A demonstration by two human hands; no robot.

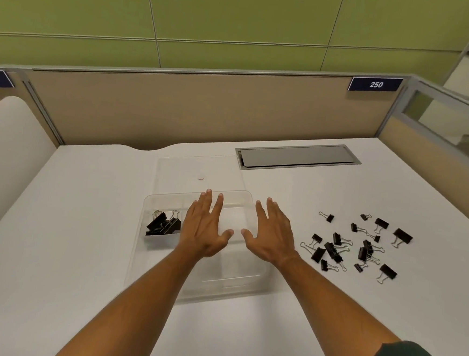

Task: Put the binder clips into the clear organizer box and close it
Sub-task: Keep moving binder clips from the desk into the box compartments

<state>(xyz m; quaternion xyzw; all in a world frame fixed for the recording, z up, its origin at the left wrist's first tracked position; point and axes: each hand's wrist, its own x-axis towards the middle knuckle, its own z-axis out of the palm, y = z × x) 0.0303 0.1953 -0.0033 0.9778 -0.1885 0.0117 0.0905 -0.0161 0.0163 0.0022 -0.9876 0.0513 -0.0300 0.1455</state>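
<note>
Currently both hands, left (205, 226) and right (269, 234), hover flat, fingers spread and empty, over the open box (162, 259), so filling continues: loose clips (354, 246), right of the right fingertips, need collecting.

Bench (81, 250) surface, as I read it from here: bare and passable on the left of the clear organizer box (247, 287) and along the near edge, with more open white between the box and the scattered binder clips (354, 245) on the right. Obstacles I log: the box's raised lid (200, 166) standing behind it, my left hand (204, 228) and right hand (270, 237) spread flat over its middle compartments, and the clip scatter. Rear travel ends at the grey cable hatch (298, 156) and the partition wall (177, 111).
</note>
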